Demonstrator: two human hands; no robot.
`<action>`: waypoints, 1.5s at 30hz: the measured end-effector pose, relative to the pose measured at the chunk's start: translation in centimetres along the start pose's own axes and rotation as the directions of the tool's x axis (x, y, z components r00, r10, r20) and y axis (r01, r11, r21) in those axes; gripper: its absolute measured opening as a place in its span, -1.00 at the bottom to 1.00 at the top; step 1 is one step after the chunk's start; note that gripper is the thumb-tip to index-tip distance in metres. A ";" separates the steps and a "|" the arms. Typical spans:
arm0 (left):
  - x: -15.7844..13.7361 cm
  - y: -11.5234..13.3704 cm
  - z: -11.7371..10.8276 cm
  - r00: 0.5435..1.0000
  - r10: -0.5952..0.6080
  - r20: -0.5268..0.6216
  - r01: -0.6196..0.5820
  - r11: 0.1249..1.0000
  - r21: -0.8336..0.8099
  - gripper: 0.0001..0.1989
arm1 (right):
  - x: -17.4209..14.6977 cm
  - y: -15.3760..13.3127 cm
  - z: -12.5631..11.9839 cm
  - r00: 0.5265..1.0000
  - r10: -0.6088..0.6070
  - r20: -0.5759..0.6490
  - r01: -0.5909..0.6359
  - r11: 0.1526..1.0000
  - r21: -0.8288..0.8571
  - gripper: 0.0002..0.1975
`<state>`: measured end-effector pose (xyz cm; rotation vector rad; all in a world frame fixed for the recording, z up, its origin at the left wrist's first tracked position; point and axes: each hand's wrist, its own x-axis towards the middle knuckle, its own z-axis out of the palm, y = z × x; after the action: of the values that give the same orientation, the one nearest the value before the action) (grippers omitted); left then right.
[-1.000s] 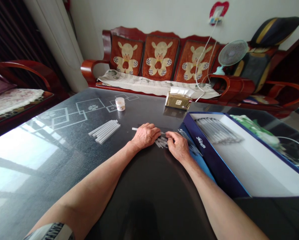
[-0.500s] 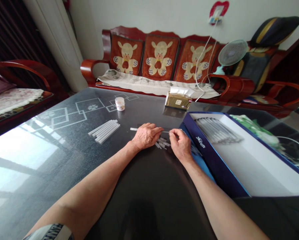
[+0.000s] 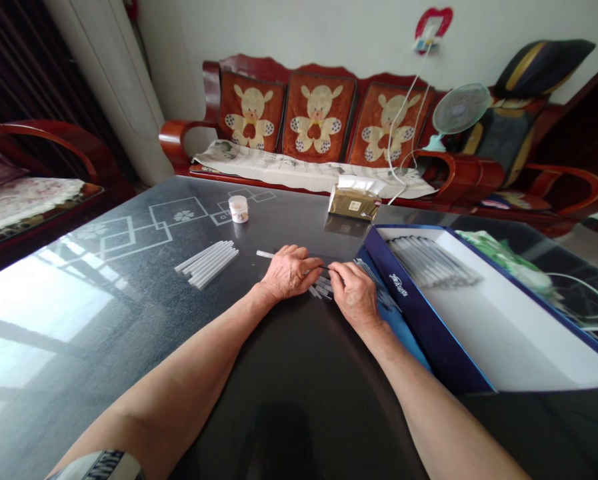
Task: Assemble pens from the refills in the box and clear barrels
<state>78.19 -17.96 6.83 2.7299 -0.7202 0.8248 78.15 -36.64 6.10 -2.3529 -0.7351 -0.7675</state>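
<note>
Left hand [image 3: 289,273] low over the table, fingers curled together around a white tube [image 3: 265,254]; one end of the tube sticks out past the outer side of the hand, the rest hidden in the grip. Right hand [image 3: 355,293] facing it, thumb and forefinger pinching a thin dark rod [image 3: 325,268], which bridges the narrow gap between the two sets of fingertips. Whether the rod enters the tube: cannot tell, the left fingers cover that spot.

Just beneath and between the hands, a loose scatter of short pale pieces [image 3: 321,289] on the dark glossy table [image 3: 279,373]. Beside the right hand, thin rods [image 3: 386,297] lie on a blue panel [image 3: 409,343] along the near side of a dark blue box [image 3: 429,333]. Box open, white inside; a row of grey, dark-tipped sticks [image 3: 429,261] at its far end.

Left of the left hand, well apart, a bundle of white tubes [image 3: 209,263] laid roughly parallel. Farther back, a small white cup [image 3: 239,209] upright, and a gold tissue pack [image 3: 353,202] with tissue showing at the top. Beyond the table, a red-brown wooden sofa [image 3: 176,143] with three bear-patterned cushions [image 3: 316,117].
</note>
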 end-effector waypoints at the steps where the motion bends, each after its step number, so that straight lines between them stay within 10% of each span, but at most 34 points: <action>1: 0.0 -0.1 0.1 1.000 -0.016 -0.010 0.016 1.000 0.011 -0.67 | 0.0 0.3 -0.2 0.999 0.028 -0.018 -0.029 0.998 -0.053 -0.79; 7: 0.1 -0.6 0.1 0.995 -0.062 -0.077 0.067 0.996 0.063 -0.66 | -0.3 1.5 -0.9 0.976 0.210 0.063 -0.166 0.897 -0.410 -0.91; 16: 0.4 0.3 -0.6 0.947 -0.075 -0.313 -0.040 0.937 -0.346 -0.79 | 0.0 2.6 -1.3 0.947 0.322 -0.005 -0.303 0.884 -0.357 -0.76; 19: 1.0 1.1 -0.8 0.853 -0.398 -0.337 0.028 0.680 -0.732 -0.89 | 0.5 2.7 -1.0 0.964 0.248 -0.099 -0.256 0.964 -0.073 -0.71; 22: 1.9 1.9 -1.2 0.774 -0.627 -0.087 0.029 0.171 -0.985 -0.81 | 0.9 2.6 -0.3 0.919 0.378 -0.114 -0.345 0.909 0.233 -0.70; 25: 2.4 2.4 -1.7 0.749 -0.649 0.136 0.031 -0.171 -0.985 -0.70 | 1.1 2.2 0.3 0.806 0.591 0.025 -0.522 0.691 0.500 -0.65; 28: 2.3 2.2 -1.5 0.739 -0.637 0.218 0.071 -0.249 -0.966 -0.68 | 1.5 1.8 0.3 0.697 0.702 0.150 -0.557 0.397 0.730 -0.68; 32: 1.5 1.1 -0.7 0.786 -0.583 0.205 0.263 0.016 -0.965 -0.79 | 2.2 1.6 -0.4 0.606 0.772 0.191 -0.417 0.104 0.903 -0.67; 38: 0.8 1.1 -1.8 0.976 -0.192 0.099 0.216 0.883 -0.417 -0.75 | 2.4 1.3 -0.7 0.645 0.732 0.218 -0.350 0.029 0.936 -0.61; 45: 0.7 2.8 -2.0 0.977 -0.100 0.188 0.113 0.992 -0.060 -0.65 | 1.8 -0.2 -0.1 0.737 0.619 0.271 -0.381 0.049 0.923 -0.65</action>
<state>76.38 -19.99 8.96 2.7785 -0.6165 0.5175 79.27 -35.99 7.42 -1.1187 -0.0704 -0.0705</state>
